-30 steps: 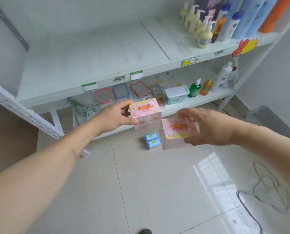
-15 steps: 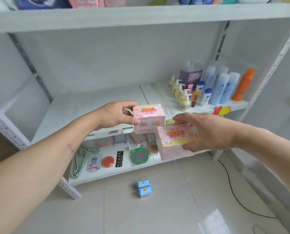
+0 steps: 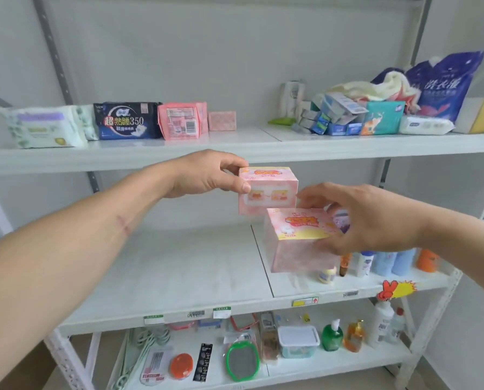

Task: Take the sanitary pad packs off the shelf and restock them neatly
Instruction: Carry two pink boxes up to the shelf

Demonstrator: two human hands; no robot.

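The white metal upper shelf (image 3: 252, 143) lies bare between the small pink patterned box (image 3: 222, 121) and the grey-blue carton heap (image 3: 326, 119).

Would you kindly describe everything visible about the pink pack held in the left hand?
The pink pack is a boxy, glossy-wrapped pack, pale pink with an orange-and-yellow logo on top and a white panel with small cartoon pictures on its front. It is held upright in mid-air before the shelf, pinched at its left end by the left hand, thumb on the front, fingers on top. Its lower right corner overlaps a second pack, held by the right hand; contact is unclear.
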